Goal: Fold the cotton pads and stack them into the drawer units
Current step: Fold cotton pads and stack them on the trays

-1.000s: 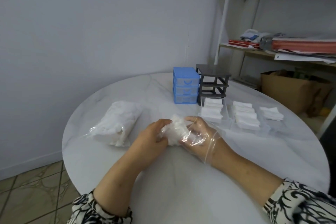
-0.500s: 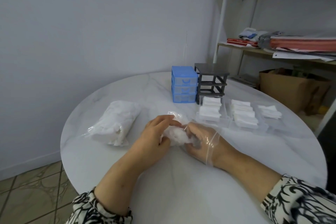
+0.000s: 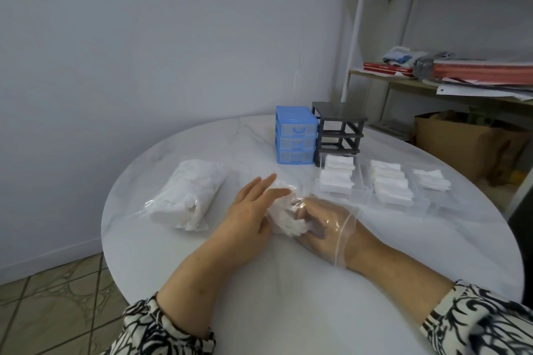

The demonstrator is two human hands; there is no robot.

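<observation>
Head view showed the cotton pads [image 3: 284, 217] bunched in a thin plastic bag on the table [image 3: 288, 297], between both hands. The gloved right hand [image 3: 326, 228] pinched the bunch with curled fingers, while the left hand [image 3: 248, 210] rested on it with straight fingers. The clear drawer [image 3: 343, 193] lay just beyond, nearer the right hand.

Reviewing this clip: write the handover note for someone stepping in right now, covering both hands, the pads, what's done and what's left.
Left hand: bare, fingers straight, resting against the crumpled cotton pad.
Right hand: in a clear glove, fingers curled on that pad.
Bag of pads lies left on the table.
Done: folded stacks fill three clear drawers in front of the empty black frame.
Left: fold this pad, work through the bag, refit the drawers. The blue unit has its drawers in; contents unclear.
</observation>
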